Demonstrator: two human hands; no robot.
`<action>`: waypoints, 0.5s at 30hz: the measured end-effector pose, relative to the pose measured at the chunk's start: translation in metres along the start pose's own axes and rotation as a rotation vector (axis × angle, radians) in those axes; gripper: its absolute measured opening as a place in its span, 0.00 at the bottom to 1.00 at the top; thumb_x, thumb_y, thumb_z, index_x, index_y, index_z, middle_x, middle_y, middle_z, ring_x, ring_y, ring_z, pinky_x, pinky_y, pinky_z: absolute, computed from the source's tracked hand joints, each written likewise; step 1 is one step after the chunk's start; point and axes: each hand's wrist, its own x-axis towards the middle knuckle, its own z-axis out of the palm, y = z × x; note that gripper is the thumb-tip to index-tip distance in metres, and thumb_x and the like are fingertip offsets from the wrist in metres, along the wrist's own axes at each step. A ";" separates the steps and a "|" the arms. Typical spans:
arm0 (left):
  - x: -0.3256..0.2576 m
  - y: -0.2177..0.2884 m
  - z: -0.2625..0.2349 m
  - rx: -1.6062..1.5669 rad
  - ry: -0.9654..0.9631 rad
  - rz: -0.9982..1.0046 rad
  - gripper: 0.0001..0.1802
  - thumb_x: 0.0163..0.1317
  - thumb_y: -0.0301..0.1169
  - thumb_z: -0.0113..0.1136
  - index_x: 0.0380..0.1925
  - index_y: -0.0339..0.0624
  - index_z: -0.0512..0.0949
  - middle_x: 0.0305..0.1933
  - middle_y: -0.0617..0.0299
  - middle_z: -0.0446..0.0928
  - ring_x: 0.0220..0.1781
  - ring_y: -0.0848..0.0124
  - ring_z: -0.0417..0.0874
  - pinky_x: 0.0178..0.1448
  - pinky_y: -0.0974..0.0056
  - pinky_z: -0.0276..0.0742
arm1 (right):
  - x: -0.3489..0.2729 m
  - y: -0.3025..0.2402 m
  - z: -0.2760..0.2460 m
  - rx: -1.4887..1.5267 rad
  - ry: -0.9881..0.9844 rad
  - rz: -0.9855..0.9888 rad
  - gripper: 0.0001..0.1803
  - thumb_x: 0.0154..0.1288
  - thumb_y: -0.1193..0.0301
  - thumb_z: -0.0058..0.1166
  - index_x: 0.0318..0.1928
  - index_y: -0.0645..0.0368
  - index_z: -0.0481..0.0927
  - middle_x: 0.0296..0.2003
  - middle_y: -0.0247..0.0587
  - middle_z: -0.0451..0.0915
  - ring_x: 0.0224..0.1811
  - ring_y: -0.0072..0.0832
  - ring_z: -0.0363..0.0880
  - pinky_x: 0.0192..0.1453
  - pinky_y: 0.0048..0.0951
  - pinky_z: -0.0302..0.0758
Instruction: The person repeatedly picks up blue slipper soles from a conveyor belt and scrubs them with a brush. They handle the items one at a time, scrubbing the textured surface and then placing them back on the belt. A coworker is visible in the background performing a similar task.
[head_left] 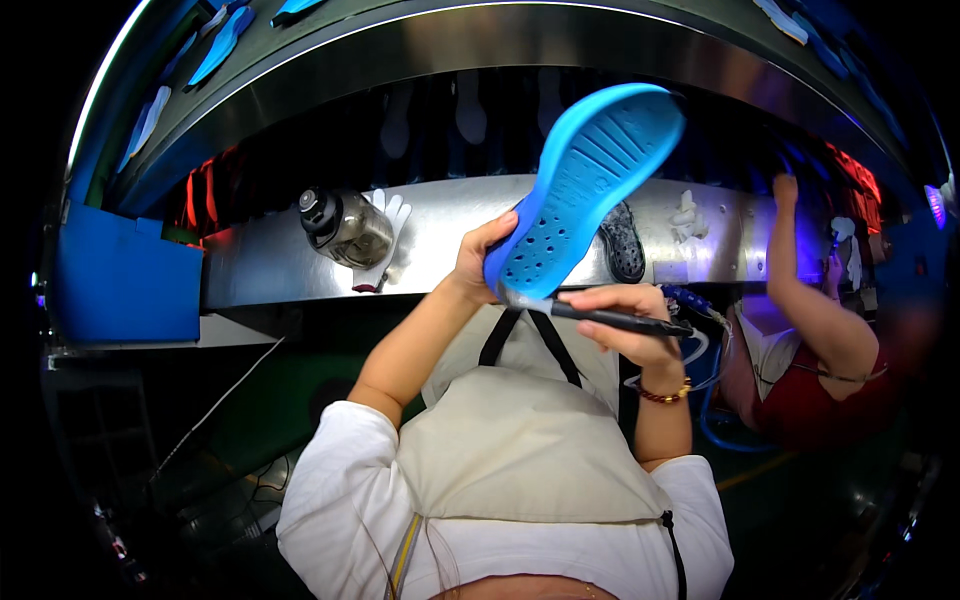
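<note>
Raised in front of me is a bright blue shoe sole [592, 180], with grooves across its wide end and small holes near its narrower end. My left hand [482, 256] grips it by the edge at the narrower end, thumb on the side. In my right hand [638, 322] is a black-handled tool [572, 311], held much like a pen. Its pale tip meets or lies just beside the lower end of the sole; blur hides what kind of tip it is. A beaded bracelet circles my right wrist.
On the metal bench [460, 240] stand a dark-lidded bottle [352, 228] beside a white glove [391, 232], a dark speckled sole [624, 246] and a crumpled white item [687, 218]. A co-worker's arm [815, 290] reaches in at right. Blue soles [222, 46] lie on the belt above.
</note>
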 end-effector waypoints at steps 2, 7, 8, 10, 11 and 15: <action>-0.001 0.012 0.005 0.103 -0.132 -0.124 0.31 0.57 0.43 0.43 0.57 0.35 0.58 0.51 0.46 0.69 0.47 0.60 0.76 0.52 0.57 0.73 | 0.004 -0.003 -0.012 -0.111 -0.248 -0.289 0.13 0.44 0.83 0.58 0.35 0.67 0.79 0.35 0.48 0.79 0.25 0.21 0.76 0.26 0.17 0.73; 0.006 0.017 0.030 0.365 0.081 -0.336 0.31 0.54 0.43 0.49 0.55 0.33 0.63 0.48 0.47 0.71 0.44 0.64 0.77 0.47 0.64 0.74 | 0.014 -0.007 -0.012 -0.301 -0.173 -0.383 0.11 0.48 0.80 0.58 0.36 0.64 0.78 0.37 0.46 0.79 0.39 0.32 0.79 0.43 0.25 0.75; 0.004 0.023 0.027 0.437 0.130 -0.476 0.31 0.54 0.43 0.49 0.53 0.33 0.64 0.47 0.47 0.72 0.43 0.64 0.77 0.47 0.63 0.74 | 0.009 -0.013 -0.007 -0.358 -0.253 -0.349 0.12 0.47 0.80 0.59 0.36 0.64 0.78 0.37 0.46 0.79 0.39 0.33 0.79 0.44 0.25 0.75; 0.002 0.025 0.023 0.354 0.189 -0.596 0.32 0.52 0.42 0.50 0.55 0.32 0.63 0.50 0.46 0.70 0.47 0.62 0.75 0.50 0.62 0.71 | 0.004 -0.029 -0.017 -0.380 -0.458 -0.270 0.12 0.47 0.80 0.59 0.36 0.63 0.78 0.36 0.45 0.80 0.40 0.33 0.79 0.45 0.25 0.74; 0.000 0.028 0.025 0.353 0.189 -0.598 0.32 0.52 0.42 0.50 0.55 0.32 0.63 0.50 0.46 0.70 0.47 0.62 0.75 0.50 0.62 0.71 | 0.004 -0.034 -0.018 -0.383 -0.480 -0.280 0.12 0.48 0.80 0.58 0.36 0.63 0.78 0.37 0.45 0.79 0.40 0.33 0.79 0.46 0.25 0.75; -0.002 0.033 0.028 0.524 0.224 -0.680 0.34 0.52 0.45 0.51 0.55 0.32 0.63 0.49 0.46 0.71 0.45 0.62 0.76 0.47 0.62 0.74 | 0.011 -0.024 -0.024 -0.360 -0.322 -0.348 0.12 0.46 0.83 0.58 0.36 0.64 0.78 0.38 0.48 0.79 0.42 0.34 0.78 0.46 0.27 0.75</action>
